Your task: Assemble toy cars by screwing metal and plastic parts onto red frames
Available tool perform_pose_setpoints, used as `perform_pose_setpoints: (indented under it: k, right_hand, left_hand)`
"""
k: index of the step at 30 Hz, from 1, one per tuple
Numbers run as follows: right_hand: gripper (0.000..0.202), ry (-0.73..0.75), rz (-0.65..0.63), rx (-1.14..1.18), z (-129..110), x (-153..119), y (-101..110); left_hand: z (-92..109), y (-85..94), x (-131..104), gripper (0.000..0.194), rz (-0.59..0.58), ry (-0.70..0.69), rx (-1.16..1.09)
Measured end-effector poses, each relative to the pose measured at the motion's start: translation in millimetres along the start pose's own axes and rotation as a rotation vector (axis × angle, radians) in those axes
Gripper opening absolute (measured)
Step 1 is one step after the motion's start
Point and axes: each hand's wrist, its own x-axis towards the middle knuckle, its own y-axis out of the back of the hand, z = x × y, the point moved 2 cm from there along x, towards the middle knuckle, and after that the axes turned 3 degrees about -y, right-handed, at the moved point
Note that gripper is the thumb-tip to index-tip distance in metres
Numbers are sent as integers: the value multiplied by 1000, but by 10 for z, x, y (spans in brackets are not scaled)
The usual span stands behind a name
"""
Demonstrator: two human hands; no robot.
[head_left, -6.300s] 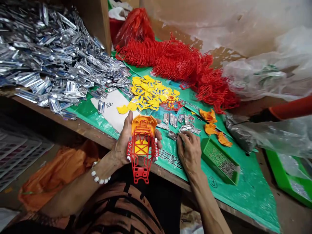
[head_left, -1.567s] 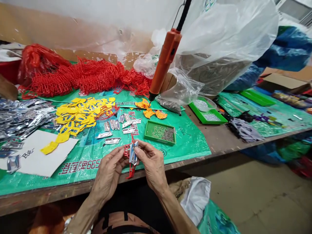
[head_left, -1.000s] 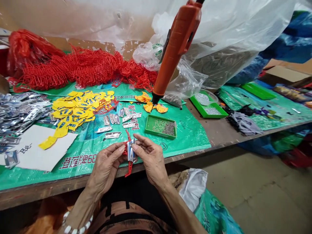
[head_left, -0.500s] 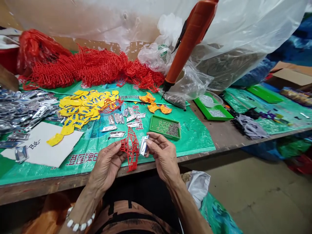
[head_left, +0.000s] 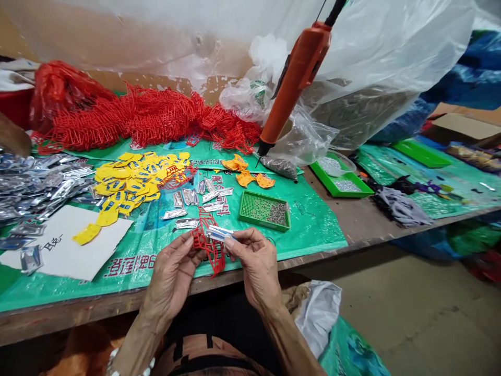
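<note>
Near the table's front edge, my left hand [head_left: 172, 274] pinches a red plastic lattice frame [head_left: 213, 250] by its left side. Between the thumb and fingers of my right hand [head_left: 258, 266] is a shiny silver plastic piece [head_left: 219, 233] with a blue stripe. The silver piece lies across the upper part of the red frame; whether they touch, I cannot tell. Several similar silver pieces [head_left: 188, 223] lie just beyond my hands. To the right of them is a green tray [head_left: 245, 216] holding small screws.
An orange electric screwdriver [head_left: 291, 86] hangs tip down over the table. Yellow pieces [head_left: 131, 177], a silver heap [head_left: 58, 180] and a white card [head_left: 78, 256] lie left. Red frames [head_left: 148, 117] are piled behind. Orange parts [head_left: 245, 179] and another green tray [head_left: 348, 190] lie right.
My right hand has moved slightly left and turned the silver piece from upright to nearly level, over the red frame. The frame has tilted in my left hand.
</note>
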Motion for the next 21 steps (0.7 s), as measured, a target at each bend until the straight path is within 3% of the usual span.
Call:
perform_pose_setpoints:
  k: [5, 13, 21]
  right_hand:
    - [25, -27, 55, 42, 14, 44, 20]
    - [30, -28, 30, -43, 108, -13, 10]
    - [20, -37, -81, -33, -126, -57, -1]
  left_hand:
    - [7, 14, -10, 17, 30, -17, -3]
    - [-23, -3, -11, 19, -15, -4, 26]
    - [-27, -2, 6, 13, -5, -30, 36]
